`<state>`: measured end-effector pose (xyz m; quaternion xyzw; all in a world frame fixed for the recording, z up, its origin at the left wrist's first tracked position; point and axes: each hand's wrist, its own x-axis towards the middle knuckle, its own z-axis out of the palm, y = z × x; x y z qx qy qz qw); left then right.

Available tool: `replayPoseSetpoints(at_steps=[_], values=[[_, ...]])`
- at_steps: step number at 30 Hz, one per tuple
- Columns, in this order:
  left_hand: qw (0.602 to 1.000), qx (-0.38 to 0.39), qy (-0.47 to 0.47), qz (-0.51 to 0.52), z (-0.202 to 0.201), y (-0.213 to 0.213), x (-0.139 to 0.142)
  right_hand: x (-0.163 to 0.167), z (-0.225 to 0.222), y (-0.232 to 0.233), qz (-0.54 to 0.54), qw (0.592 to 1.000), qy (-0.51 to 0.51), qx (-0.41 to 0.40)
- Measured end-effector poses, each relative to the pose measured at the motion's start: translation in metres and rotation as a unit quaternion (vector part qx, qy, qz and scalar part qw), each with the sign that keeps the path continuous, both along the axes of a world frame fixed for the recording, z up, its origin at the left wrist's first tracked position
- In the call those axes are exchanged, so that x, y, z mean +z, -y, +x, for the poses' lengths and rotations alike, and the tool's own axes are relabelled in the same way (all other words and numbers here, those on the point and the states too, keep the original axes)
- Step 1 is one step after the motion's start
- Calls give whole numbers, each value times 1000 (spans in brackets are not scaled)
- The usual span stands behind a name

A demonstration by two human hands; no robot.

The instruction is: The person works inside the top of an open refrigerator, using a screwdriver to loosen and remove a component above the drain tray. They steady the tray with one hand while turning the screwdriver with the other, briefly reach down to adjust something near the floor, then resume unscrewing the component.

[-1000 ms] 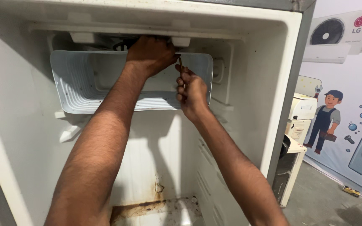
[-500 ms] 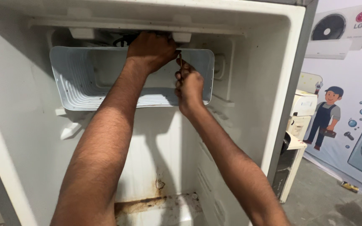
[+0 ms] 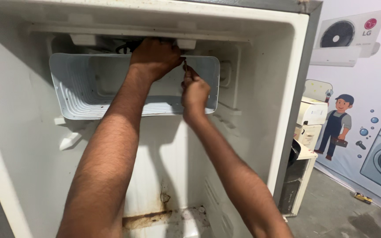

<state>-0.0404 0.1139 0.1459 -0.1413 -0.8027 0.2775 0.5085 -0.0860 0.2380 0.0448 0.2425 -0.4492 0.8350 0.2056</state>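
Two bare forearms reach up into the gutted white refrigerator cabinet [image 3: 261, 110], and much of what the hands do is hard to see. The left hand [image 3: 155, 57] is curled into a loose fist at the top of the white ribbed plastic freezer box [image 3: 89, 88]; its fingers are turned away, so I cannot tell whether it grips anything. Dark wires [image 3: 126, 46] show just left of that hand, partly hidden behind the knuckles and the cabinet's upper ledge. The right hand [image 3: 195, 90], just below and to the right of the left, is closed around a thin dark tool [image 3: 184, 66]. Only the tool's tip shows above the fist, pointing up towards the left hand, and its kind is too small to make out.

Both wrists are bent upward, elbows low, and the arms cover the middle of the freezer box and the back wall behind it.

Far below the hands, a brown rust stain [image 3: 155, 216] runs across the cabinet floor. Well off to the right of the right hand stands a white appliance casing [image 3: 307, 132], cut off by the cabinet's edge, in front of a wall poster with cartoon drawings [image 3: 367, 132], and a small yellow object [image 3: 361, 198] lies on the grey floor [image 3: 327, 211].
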Motion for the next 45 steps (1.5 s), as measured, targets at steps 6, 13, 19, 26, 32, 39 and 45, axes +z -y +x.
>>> replayPoseSetpoints(at_steps=[6,13,19,26,32,39,45], values=[[998,-37,-55,-3,4,-2,2,5,-9,-31,-42,937,54,344],[1000,6,13,-3,0,-1,1,-6,7,8,146,964,-118,-186],[997,-59,-44,-1,2,-1,4,11,6,-20,16,967,46,250],[999,-28,30,28,7,-4,2,4,-1,-25,19,963,24,267],[999,-46,-15,23,4,-5,1,-3,8,6,155,969,-87,-171],[995,-50,16,80,-5,-2,-7,12,6,0,45,995,65,68],[975,-166,-144,43,11,-5,-26,14,-2,-15,-33,933,63,353]])
